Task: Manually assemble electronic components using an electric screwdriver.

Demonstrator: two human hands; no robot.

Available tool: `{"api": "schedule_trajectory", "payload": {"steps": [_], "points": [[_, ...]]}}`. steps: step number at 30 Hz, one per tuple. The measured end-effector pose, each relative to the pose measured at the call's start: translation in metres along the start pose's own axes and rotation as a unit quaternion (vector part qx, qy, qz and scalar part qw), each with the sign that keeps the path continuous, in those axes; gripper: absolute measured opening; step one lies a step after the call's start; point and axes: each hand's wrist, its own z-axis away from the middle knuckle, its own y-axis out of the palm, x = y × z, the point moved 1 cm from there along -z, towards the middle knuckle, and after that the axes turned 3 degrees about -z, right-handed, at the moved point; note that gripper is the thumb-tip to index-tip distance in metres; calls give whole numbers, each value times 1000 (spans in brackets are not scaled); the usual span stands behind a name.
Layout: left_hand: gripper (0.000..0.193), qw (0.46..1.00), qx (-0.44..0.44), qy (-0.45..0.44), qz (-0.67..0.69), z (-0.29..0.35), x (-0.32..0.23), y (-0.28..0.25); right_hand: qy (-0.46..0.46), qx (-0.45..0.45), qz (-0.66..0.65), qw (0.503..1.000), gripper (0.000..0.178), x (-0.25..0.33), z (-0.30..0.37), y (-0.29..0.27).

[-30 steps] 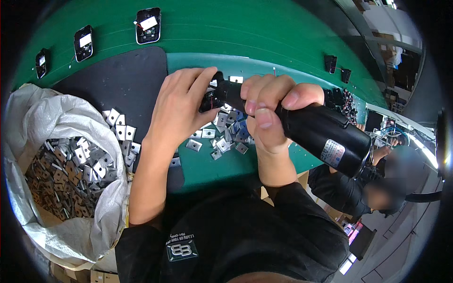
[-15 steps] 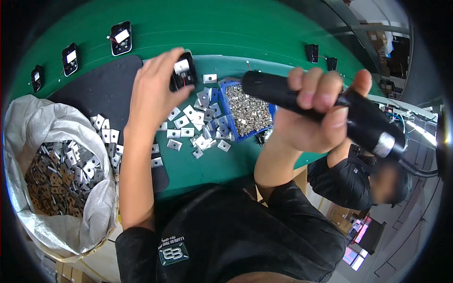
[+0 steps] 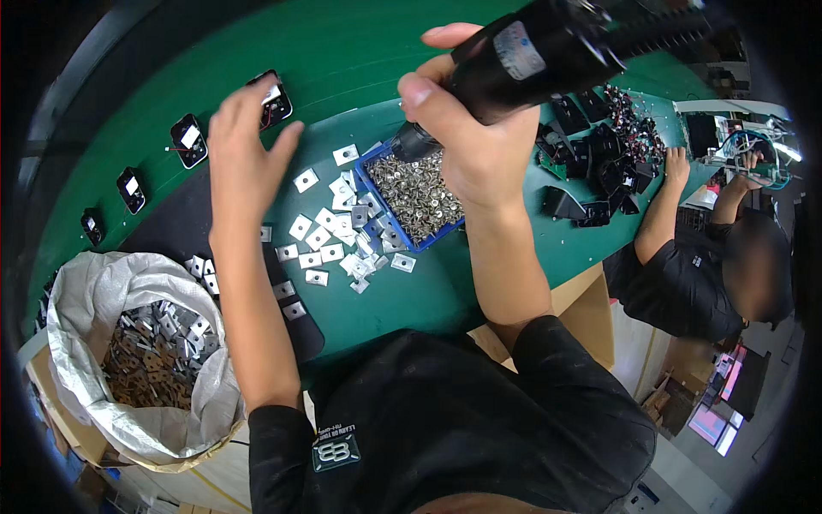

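Note:
My right hand (image 3: 479, 141) is wrapped around a black electric screwdriver (image 3: 531, 64), its cord trailing off at the upper right. The driver's tip points down at the far left corner of a blue tray (image 3: 396, 230) filled with small silver screws (image 3: 424, 197). Over at the left, my left hand (image 3: 244, 158) is open, thumb spread from the fingers. Its fingertips are beside a black device housing (image 3: 276, 103) with a white label and a red wire; they partly cover it. Flat silver metal clips (image 3: 332, 253) with holes lie scattered left of the tray.
More housings (image 3: 188, 141) line the green belt at the left. A white sack (image 3: 81, 317) of metal clips stands at the lower left, beside a dark mat (image 3: 295, 334). Black plastic parts (image 3: 599, 158) and wires are piled at the right, near a co-worker (image 3: 685, 274).
My left hand has let go of the housing, which now lies on the belt. My right hand has swung the screwdriver to point down at the screw tray. The view has shifted.

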Motion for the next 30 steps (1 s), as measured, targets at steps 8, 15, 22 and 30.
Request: {"api": "schedule_trajectory", "payload": {"steps": [8,15,22,30], "points": [[22,973,170,-148,59,49,-23,-12,-8,14,2,1000,38,2,1,0],[16,956,198,-193,101,52,-26,-9,25,4,-34,999,38,0,1,1],[13,949,163,-227,147,59,-29,-2,28,3,-34,999,36,-2,-1,-3],[14,953,151,-224,140,67,-29,0,41,2,-56,998,36,-3,7,0]]}}
